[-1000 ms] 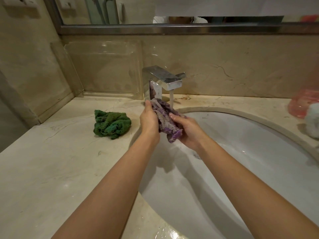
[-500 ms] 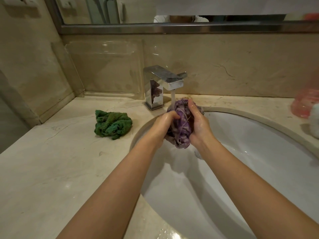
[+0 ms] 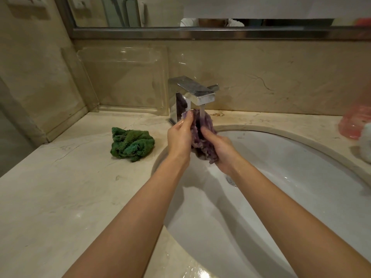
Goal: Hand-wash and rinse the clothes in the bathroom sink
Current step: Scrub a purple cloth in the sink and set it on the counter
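Note:
A wet purple cloth (image 3: 200, 135) is bunched between both my hands under the running chrome faucet (image 3: 193, 95). My left hand (image 3: 179, 135) grips its left side, fingers reaching up toward the spout. My right hand (image 3: 220, 149) grips its lower right part, with a tail of cloth hanging below. Both hands are over the back left part of the white sink (image 3: 281, 177). A crumpled green cloth (image 3: 131, 144) lies on the counter to the left of the sink.
The beige marble counter (image 3: 60, 197) spreads to the left and front, wet near the sink's front rim. A pink container (image 3: 353, 123) and a white object (image 3: 365, 145) stand at the right edge. A clear plastic tray (image 3: 124, 81) leans against the back wall.
My hands have rubbed the purple cloth: first left of the stream, then up under it with the right hand high, now the left hand is high and the right hand low.

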`<state>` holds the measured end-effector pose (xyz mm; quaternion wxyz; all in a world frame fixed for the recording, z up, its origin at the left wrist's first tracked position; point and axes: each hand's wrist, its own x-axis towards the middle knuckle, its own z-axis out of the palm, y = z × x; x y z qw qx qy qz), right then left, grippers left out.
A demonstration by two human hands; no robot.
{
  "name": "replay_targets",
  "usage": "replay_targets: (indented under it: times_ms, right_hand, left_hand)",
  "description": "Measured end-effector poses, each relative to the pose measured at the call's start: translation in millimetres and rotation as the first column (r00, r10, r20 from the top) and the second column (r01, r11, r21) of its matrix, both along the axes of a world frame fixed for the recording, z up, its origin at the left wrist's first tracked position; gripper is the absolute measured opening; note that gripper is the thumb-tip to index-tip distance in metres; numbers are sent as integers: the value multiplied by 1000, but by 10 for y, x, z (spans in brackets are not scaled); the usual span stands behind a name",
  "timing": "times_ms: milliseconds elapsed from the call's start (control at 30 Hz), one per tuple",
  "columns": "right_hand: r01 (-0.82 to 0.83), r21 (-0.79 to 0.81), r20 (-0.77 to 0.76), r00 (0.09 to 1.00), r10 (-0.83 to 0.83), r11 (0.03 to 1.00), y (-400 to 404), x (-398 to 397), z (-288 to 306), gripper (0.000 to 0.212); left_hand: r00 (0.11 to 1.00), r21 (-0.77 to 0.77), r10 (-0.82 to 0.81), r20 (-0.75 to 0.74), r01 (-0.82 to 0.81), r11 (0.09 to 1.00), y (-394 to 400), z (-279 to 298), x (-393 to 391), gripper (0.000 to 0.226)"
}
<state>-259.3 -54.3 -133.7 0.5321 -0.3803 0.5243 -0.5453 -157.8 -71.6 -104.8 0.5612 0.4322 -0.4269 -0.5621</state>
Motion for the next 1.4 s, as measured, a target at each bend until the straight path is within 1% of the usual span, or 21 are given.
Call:
replay_targets:
  times_ms: [100,167,233,333,367,467,600,700,767,800,867,967,1000,1033,1100,1133,1167,1200,1267,1333,1400]
  right_hand:
    - [190,-17,-107,976,-190,982,5,-64,37,37]
    - [284,-71,-147,945,-291,956,3,-91,62,28]
    - [374,-112,-166,907,-388,921,-5,-97,61,27]
    - [491,-149,-194,837,-512,858,-39,-87,78,31]
    - [500,-173,-203,825,-527,849,-44,-79,104,30]
    - [487,-240,-172,830,-530,840,-49,-62,168,25]
    - [463,-356,-209,808,-551,812,-48,-96,163,27]
    - [442,-403,-238,795,-558,801,-39,-102,183,25]
    - [424,-425,-249,795,-554,799,-32,-86,215,24]
    - [418,-427,-251,797,-550,802,-31,-76,232,24]
    - [419,-431,-246,798,-551,799,-36,-58,256,27]
    - [439,-429,-219,797,-562,790,-37,-32,291,34]
    - [438,-423,-217,801,-558,793,-32,-21,299,32]
    - [433,-418,-216,806,-551,798,-26,-10,304,29]
    - [434,-407,-202,815,-543,803,-16,5,319,25]
    - [439,-405,-184,820,-541,802,-13,10,331,25]
    - [443,-403,-160,828,-538,801,-11,10,342,25]
    - [446,-398,-137,835,-533,802,-11,9,357,25]
    - [445,-383,-84,856,-511,809,-3,17,389,25]
    - [430,-363,-17,884,-467,827,15,42,418,25]
    - [438,-348,25,888,-459,829,25,57,442,26]
  left_hand:
    - [984,-79,69,164,-56,995,21,-38,-19,33]
    - [963,-148,133,233,-100,984,30,-57,-21,34]
    - [956,-174,165,242,-125,977,26,-62,-22,30]
    - [949,-136,153,277,-119,984,5,-64,-34,25]
    - [941,-106,128,314,-100,989,-18,-86,-36,25]
    - [895,1,33,445,-37,999,-85,-160,-39,39]
    - [817,93,-55,574,2,996,-104,-193,-5,42]
    - [714,100,-171,679,141,985,-56,-238,-37,75]
    - [697,71,-207,687,220,973,-30,-258,-61,97]
    - [697,50,-201,689,231,972,-45,-268,-64,102]
    - [667,2,-161,728,233,973,-69,-255,-37,96]
    - [569,-12,-160,807,287,958,-30,-225,-14,78]
    - [562,-21,-159,812,301,953,-8,-211,-21,71]
    - [583,-48,-143,800,299,953,16,-191,-28,62]
    - [707,-82,-136,694,265,961,43,-142,-36,51]
    - [773,-66,-173,610,267,961,38,-119,-35,52]
    - [810,-33,-230,539,294,955,32,-106,-34,57]
    - [818,8,-286,499,326,945,17,-113,-36,61]
    - [776,89,-356,521,365,927,30,-126,-29,62]
    - [735,157,-403,545,383,910,47,-130,-21,49]
    - [748,217,-447,490,392,894,71,-103,-18,36]
